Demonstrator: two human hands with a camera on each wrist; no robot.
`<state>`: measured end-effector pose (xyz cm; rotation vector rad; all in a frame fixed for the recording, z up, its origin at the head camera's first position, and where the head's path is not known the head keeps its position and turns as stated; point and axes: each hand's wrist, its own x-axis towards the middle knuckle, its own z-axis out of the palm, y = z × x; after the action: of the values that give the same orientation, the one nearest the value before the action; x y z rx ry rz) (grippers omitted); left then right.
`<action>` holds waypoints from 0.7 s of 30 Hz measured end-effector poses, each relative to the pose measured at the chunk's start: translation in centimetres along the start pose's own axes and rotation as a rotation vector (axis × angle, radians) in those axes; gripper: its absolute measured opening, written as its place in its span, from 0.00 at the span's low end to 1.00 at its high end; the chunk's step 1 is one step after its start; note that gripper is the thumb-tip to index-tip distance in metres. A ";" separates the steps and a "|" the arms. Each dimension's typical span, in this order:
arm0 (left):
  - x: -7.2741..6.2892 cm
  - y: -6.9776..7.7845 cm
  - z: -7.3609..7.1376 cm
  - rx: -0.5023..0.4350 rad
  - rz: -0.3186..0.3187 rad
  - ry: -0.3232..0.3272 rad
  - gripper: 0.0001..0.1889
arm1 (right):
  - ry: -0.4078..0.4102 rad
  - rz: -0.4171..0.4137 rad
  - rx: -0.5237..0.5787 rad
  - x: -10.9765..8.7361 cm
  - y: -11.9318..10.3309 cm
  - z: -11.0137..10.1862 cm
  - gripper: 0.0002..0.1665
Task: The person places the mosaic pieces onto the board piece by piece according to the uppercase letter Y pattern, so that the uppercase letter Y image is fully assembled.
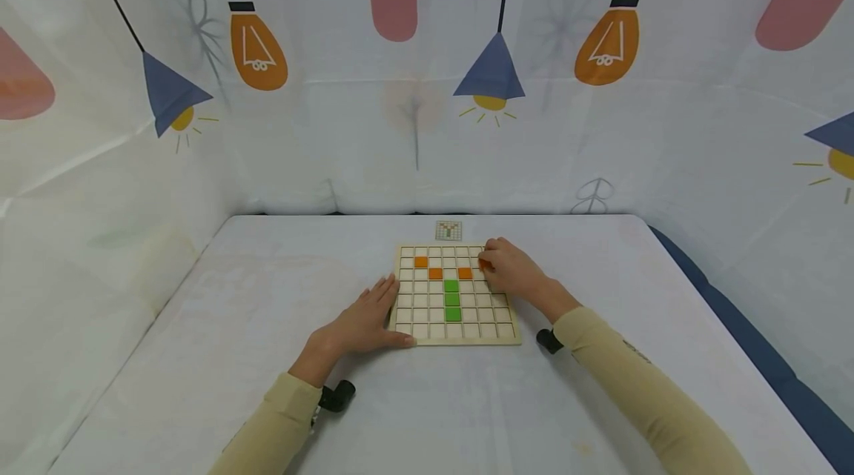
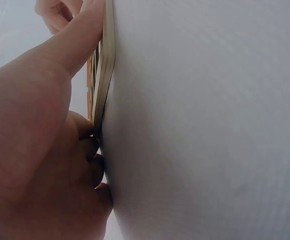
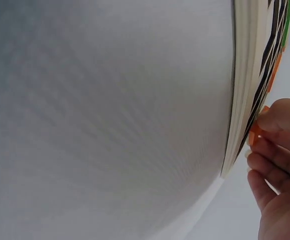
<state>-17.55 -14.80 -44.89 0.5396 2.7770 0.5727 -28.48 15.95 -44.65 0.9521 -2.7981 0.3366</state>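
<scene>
A pale wooden grid board lies on the white table, its cells mostly white. Three green tiles form a column near its middle. Orange tiles sit above them: one at upper left, one left of centre and one right of centre. My left hand rests against the board's left edge, fingers extended, thumb along the front edge. At the upper right cells, my right hand pinches another orange tile between thumb and fingertips, close over the board.
Just behind the board lies a small card with a grid pattern on it. A white cloth printed with lamps and bulbs hangs behind the table. Something dark blue lines the table's right side.
</scene>
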 end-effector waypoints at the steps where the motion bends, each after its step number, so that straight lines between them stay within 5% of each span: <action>1: 0.0 0.0 0.0 -0.001 0.000 -0.001 0.60 | 0.002 -0.002 0.000 0.0 0.0 0.0 0.07; 21: 0.0 -0.1 0.1 0.004 0.001 0.008 0.60 | -0.036 0.029 -0.003 1.0 -0.4 0.0 0.12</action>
<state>-17.60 -14.88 -45.01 0.5407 2.7859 0.5704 -29.00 15.05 -44.35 0.9267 -2.8464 0.3231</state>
